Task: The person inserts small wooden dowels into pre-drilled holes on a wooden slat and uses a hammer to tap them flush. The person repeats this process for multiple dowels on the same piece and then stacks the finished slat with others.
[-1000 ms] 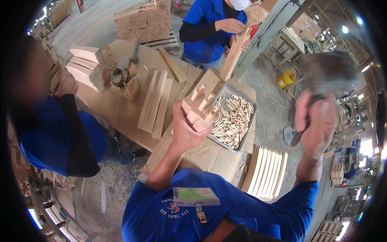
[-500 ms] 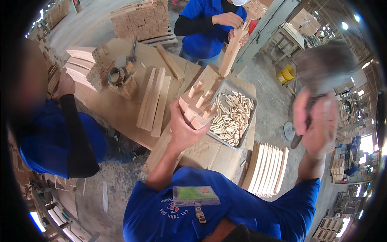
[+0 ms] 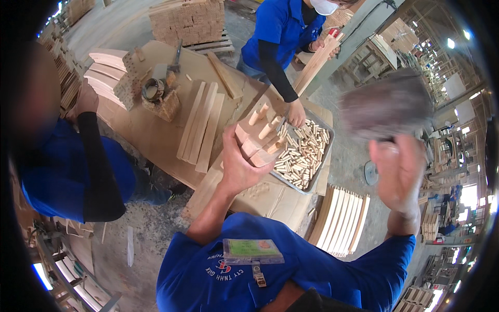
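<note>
My left hand (image 3: 240,162) is wrapped round the near ends of wooden bars (image 3: 251,146) held side by side. Several wooden dowels (image 3: 270,128) stick up out of those ends. Over on the right, my right hand (image 3: 399,174) grips a mallet (image 3: 387,106) by its handle. The mallet's large dark head is raised and blurred by motion, apart from the dowels. Just right of the bars, a metal tray (image 3: 331,139) holds a heap of loose dowels (image 3: 306,158). A co-worker's hand (image 3: 297,113) reaches into the tray's far side.
That co-worker holds an upright wooden bar (image 3: 318,65) with dowels in its end. Wooden strips (image 3: 200,125), a glue pot (image 3: 153,91) and a hammer (image 3: 176,57) lie on the cardboard-covered table (image 3: 145,135). Another person (image 3: 78,166) stands at left. Curved slats (image 3: 340,218) are stacked low at right.
The mallet and my right hand have swung left, toward the bars. The co-worker's hand has come down from the upright bar into the tray. My left hand keeps its grip.
</note>
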Tool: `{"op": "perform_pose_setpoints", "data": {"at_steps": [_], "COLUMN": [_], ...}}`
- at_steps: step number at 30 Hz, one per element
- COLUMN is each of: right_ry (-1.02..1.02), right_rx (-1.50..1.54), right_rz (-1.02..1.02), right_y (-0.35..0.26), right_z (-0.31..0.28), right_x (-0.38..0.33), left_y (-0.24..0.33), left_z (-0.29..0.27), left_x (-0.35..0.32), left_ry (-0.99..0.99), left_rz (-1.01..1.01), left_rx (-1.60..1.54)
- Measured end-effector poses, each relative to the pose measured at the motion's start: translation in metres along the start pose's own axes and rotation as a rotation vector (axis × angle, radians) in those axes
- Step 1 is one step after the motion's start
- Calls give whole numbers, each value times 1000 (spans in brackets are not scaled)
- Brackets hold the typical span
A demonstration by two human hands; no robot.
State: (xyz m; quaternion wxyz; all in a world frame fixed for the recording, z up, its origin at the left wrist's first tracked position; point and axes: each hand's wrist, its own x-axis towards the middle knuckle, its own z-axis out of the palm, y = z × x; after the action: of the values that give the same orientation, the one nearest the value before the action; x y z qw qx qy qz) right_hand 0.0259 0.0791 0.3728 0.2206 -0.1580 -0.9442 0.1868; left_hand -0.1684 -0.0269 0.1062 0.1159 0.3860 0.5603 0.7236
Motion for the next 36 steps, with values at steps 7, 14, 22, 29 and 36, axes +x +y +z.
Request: {"op": "perform_pose_setpoints", "data": {"at_steps": [7,14,22,29,36], "right_ry": [-279,-39,-200,-67,-58], "right_rx": [-123,210,-45,243,481], "right_rz": [-96,71,-23,173,336], "right_y": [27,5,30,41,66], "right_z": [66,3,61,47,78], "right_x": [-14,-3,-16,-27,-67], "left_y": [4,-2,6,10,-7], "left_z": [3,2,-1,-22,-52], "left_x": [0,-5,-2,17,45], "left_ry": [-23,-15,-25,-243,-515], "left_rz": [23,29,80,-221,-138], "left_rx": [0,8,168,-225,-263]}}
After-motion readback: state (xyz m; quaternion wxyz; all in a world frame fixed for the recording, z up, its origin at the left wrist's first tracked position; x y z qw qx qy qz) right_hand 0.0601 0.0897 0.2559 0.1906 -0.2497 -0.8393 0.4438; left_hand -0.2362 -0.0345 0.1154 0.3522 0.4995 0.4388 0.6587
